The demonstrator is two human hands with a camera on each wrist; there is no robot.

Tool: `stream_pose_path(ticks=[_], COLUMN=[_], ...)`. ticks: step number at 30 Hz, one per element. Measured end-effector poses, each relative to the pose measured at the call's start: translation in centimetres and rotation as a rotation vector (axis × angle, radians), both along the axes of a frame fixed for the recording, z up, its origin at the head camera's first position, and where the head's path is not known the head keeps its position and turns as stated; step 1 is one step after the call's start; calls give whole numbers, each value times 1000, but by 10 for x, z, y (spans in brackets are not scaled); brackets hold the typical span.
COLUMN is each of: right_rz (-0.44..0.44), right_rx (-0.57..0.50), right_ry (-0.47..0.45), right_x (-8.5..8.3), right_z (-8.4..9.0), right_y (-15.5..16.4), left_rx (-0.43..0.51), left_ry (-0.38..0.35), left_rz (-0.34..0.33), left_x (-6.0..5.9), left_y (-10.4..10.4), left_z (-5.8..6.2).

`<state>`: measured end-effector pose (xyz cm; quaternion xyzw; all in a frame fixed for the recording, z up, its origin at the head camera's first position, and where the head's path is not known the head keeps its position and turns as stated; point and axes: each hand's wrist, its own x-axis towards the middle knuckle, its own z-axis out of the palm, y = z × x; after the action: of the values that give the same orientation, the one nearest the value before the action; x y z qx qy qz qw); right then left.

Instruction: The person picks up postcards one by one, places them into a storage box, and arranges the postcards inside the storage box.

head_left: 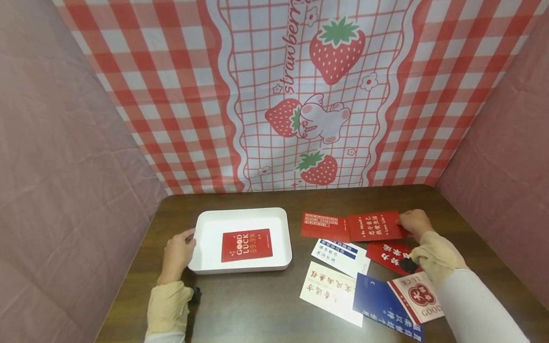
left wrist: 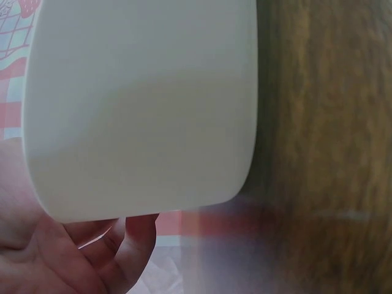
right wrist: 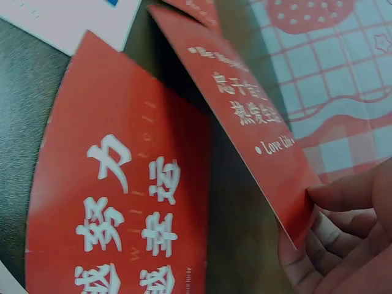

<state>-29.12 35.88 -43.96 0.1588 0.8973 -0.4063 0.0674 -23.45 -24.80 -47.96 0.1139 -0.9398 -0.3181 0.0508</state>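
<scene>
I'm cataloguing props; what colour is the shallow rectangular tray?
The tray is white, best seen in the head view.

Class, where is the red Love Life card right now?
In the head view, the Love Life card is right of the white tray, between another red card and the right hand, which pinches its right end.

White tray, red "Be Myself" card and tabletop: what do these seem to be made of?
White tray: probably plastic, smooth with slight gloss; evenly coloured, rounded corners that look moulded.
Red "Be Myself" card: likely paper card stock, finish fairly matt; thin edge, printed lettering.
Tabletop: wood or wood-look laminate, I can't tell which; brown grain streaks, soft sheen.
</scene>
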Motion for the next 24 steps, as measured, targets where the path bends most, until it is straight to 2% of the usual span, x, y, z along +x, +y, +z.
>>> stream_pose_path(ticks=[5, 24], right_rz=[10, 61], right_rx=[-138, -396], right_ry=[-6, -11], right_x=[0, -1], right_z=[7, 18], right_y=[3, -2], left_rx=[2, 9], left_ry=[4, 7], left_rz=[-7, -10], left_x=[-2, 0], left_y=[1, -1], left_z=[3, -1])
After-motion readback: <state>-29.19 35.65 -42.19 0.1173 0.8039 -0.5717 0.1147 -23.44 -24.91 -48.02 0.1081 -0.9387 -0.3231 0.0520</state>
